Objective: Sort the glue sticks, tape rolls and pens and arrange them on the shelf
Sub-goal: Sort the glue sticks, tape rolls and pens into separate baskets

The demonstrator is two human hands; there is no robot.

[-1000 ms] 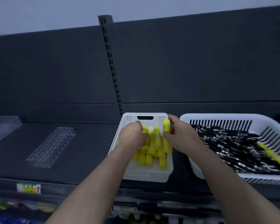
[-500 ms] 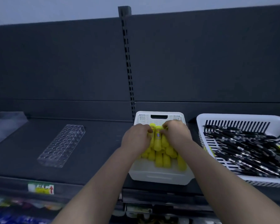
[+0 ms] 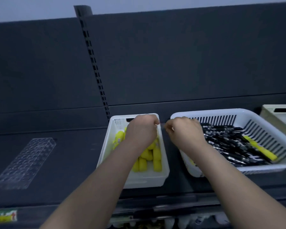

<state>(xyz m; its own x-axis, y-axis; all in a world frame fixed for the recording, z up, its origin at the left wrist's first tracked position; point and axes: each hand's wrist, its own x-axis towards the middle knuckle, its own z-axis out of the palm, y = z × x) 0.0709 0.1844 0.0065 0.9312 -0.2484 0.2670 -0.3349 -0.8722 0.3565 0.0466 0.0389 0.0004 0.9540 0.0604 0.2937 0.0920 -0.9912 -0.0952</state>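
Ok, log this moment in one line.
left hand: over glue stick basket | right hand: over pen basket left edge | grips: contents unclear

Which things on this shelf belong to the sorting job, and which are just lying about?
Job: yellow glue sticks, small white basket, black pens, large slotted basket, shelf.
Lying about: clear perforated tray (possibly for pens), beige box, shelf label.

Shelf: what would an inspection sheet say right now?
Surface: dark shelf.
Job's things: yellow glue sticks in the small basket; black pens plus one yellow stick in the large basket; no tape rolls seen.
Clutter: clear holed holder at left; beige box at far right.
Hands: left hand over small basket, right hand at large basket's left rim, both curled; grip unclear.
Cables: nothing seen.
Surroundings: dark back panel, slotted upright.
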